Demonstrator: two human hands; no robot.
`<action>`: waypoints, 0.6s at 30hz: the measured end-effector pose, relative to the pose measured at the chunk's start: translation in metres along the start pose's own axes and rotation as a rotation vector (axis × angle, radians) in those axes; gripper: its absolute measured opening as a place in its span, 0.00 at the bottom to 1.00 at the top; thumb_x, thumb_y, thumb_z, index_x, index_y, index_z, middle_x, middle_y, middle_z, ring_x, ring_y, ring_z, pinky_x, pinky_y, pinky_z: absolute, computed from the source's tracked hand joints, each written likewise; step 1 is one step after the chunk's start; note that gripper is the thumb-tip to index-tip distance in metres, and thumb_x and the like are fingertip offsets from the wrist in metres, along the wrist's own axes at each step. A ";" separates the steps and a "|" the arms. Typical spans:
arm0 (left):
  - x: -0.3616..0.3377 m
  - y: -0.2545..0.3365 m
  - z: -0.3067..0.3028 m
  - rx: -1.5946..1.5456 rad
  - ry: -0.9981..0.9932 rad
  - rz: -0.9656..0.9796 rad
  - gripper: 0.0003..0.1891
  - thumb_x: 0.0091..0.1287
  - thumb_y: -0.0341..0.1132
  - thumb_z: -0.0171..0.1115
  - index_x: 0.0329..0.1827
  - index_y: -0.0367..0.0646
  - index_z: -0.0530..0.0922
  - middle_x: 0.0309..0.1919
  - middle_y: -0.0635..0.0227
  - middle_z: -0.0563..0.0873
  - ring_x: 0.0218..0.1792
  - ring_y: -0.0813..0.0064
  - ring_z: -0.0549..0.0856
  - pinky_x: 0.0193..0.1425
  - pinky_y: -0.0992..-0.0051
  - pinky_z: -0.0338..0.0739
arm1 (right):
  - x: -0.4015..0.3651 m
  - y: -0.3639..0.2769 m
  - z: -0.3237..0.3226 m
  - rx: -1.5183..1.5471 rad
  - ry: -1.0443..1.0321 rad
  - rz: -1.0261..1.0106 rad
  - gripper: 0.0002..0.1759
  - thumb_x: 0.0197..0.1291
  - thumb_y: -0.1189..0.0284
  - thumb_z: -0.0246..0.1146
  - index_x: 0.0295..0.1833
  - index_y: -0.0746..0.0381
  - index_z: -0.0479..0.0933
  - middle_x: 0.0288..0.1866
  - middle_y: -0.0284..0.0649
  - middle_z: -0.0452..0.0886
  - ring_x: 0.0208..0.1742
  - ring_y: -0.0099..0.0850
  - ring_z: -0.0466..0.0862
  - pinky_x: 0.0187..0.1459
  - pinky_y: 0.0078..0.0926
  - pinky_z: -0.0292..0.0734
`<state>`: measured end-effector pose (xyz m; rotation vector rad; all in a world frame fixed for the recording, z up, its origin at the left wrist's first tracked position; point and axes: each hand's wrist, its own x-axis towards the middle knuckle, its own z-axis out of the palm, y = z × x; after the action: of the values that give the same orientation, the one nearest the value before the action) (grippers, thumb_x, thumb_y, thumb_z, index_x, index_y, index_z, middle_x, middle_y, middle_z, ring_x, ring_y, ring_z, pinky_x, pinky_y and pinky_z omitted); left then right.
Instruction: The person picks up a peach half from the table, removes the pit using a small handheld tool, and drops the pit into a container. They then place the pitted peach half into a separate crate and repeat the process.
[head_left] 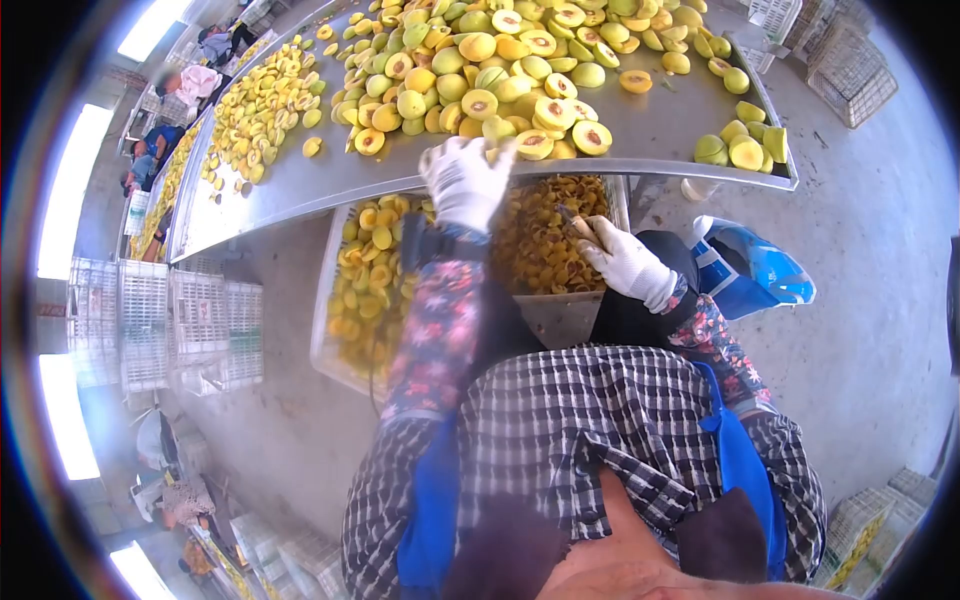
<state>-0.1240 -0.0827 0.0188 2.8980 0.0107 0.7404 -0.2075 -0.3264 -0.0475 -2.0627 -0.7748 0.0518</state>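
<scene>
My left hand (468, 182), in a white knitted glove, reaches over the front edge of the metal table (640, 166). Its fingers are apart beside the nearest halved peaches (535, 145); whether they touch one is hard to see. In my right hand (630, 262), also gloved, is a small wooden-handled tool (580, 226) with a dark metal tip. That hand is closed around the handle, above a bin of brown pits and scraps (545, 250). Left of it, partly behind my left forearm, stands a white crate (325, 345) holding yellow peach halves (368, 275).
A large heap of yellow-green peach halves (440, 75) covers the table's middle, with smaller groups left (260, 110) and right (745, 150). A blue bag (755, 270) lies on the floor at right. Stacked white crates (170, 325) stand left. Other people work farther along.
</scene>
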 end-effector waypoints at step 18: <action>-0.036 0.026 -0.012 -2.171 -0.239 -0.506 0.14 0.69 0.37 0.61 0.55 0.44 0.74 0.40 0.66 0.82 0.40 0.68 0.83 0.42 0.67 0.83 | 0.013 -0.036 -0.020 0.291 0.273 0.110 0.17 0.72 0.67 0.56 0.61 0.64 0.70 0.35 0.34 0.76 0.27 0.23 0.74 0.31 0.24 0.72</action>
<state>-0.1620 -0.1086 0.0163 0.7746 -0.0505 0.0048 -0.2089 -0.3198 -0.0053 -1.7860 -0.4555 -0.0524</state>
